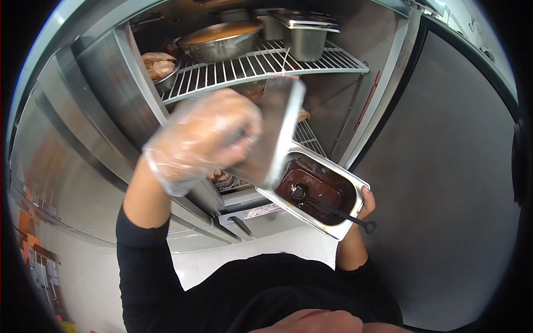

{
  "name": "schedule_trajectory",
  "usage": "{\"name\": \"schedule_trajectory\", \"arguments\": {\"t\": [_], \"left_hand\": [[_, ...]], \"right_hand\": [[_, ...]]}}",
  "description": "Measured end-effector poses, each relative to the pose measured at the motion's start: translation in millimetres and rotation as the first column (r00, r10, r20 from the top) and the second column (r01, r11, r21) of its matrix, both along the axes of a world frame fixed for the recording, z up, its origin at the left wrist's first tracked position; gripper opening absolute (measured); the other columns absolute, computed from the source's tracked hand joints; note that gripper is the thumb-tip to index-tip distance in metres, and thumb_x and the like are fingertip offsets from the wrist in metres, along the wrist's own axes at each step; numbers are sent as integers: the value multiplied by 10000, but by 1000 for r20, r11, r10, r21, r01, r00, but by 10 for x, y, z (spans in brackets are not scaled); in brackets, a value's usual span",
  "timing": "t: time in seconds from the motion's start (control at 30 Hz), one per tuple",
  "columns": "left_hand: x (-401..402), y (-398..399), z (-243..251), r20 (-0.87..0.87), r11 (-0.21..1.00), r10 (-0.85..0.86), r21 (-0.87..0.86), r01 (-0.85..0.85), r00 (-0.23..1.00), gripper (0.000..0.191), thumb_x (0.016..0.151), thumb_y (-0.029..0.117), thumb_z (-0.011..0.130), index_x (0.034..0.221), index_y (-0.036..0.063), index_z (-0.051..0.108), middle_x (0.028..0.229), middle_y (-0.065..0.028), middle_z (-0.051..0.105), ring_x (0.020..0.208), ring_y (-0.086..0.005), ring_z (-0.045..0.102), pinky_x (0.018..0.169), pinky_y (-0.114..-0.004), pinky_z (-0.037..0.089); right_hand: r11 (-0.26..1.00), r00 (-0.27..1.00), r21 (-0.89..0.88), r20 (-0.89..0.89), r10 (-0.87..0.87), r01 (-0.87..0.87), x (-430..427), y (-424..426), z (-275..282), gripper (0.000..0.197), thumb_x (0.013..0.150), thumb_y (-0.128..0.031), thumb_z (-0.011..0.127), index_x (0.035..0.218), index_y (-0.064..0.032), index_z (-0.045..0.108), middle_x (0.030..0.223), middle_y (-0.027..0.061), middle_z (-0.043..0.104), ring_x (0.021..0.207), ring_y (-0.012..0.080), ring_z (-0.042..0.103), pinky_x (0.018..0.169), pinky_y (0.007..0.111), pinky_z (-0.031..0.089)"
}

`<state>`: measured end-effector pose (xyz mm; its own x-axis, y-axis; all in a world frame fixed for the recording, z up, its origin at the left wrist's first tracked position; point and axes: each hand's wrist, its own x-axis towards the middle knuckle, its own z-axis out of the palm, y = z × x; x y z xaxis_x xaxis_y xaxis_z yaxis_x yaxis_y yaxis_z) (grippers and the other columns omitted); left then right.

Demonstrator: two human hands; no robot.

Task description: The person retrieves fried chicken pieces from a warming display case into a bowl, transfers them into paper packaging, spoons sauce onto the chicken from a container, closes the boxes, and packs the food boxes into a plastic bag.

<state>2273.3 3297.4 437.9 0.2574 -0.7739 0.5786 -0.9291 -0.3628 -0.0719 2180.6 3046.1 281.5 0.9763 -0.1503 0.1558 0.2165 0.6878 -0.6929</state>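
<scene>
My left hand (204,137), in a clear plastic glove and blurred, grips a metal pan lid (270,137), tilted up over one end of a steel food pan. Bare, my right hand (366,202) holds that steel food pan (329,231) by its right end. Dark red-brown sauce (310,177) lies inside the pan. A black ladle (333,211) rests in the sauce, its ringed handle sticking out over the rim near my right hand. The lid hides part of the pan's left end.
Before me stands an open refrigerator. Its upper wire shelf (233,77) bears a steel bowl of orange contents (220,41), a lidded steel pan (306,41) and a bowl with a wrapped item (158,66). A lower wire shelf (308,139) shows behind the lid. The open door (445,166) is at right.
</scene>
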Motion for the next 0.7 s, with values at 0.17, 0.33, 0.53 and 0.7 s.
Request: {"name": "schedule_trajectory", "arguments": {"t": [0.17,0.33,0.53,0.7], "left_hand": [[-122,229,129,-35,949,172,-261,-176,984,200,700,60,723,810,33,559,819,-112,609,800,-290,617,739,-384,505],[-231,315,86,74,978,183,-118,-174,980,170,701,119,699,782,56,563,810,-114,600,783,-298,604,720,-381,494],[-535,442,-176,-42,985,37,-165,-43,998,235,644,65,720,841,35,596,850,-120,611,809,-316,614,727,-383,499],[-704,815,-837,-213,946,-107,-323,34,971,432,759,114,700,1156,-22,598,1107,-186,628,949,-361,632,798,-407,500]], "right_hand": [[989,995,129,87,54,-65,177,-518,-828,683,812,-471,439,1191,82,573,1169,239,617,1036,307,610,935,384,476],[935,883,173,417,216,-310,119,-374,-765,790,769,-455,504,1290,137,471,1268,305,539,1157,378,554,1019,432,417],[933,869,182,451,201,-310,-447,-120,-856,888,740,-495,549,1349,132,393,1331,326,467,1222,387,502,1062,453,377],[970,889,175,452,74,-170,-1417,197,-878,981,717,-528,587,1398,128,328,1384,343,407,1276,396,459,1098,469,343]]}}
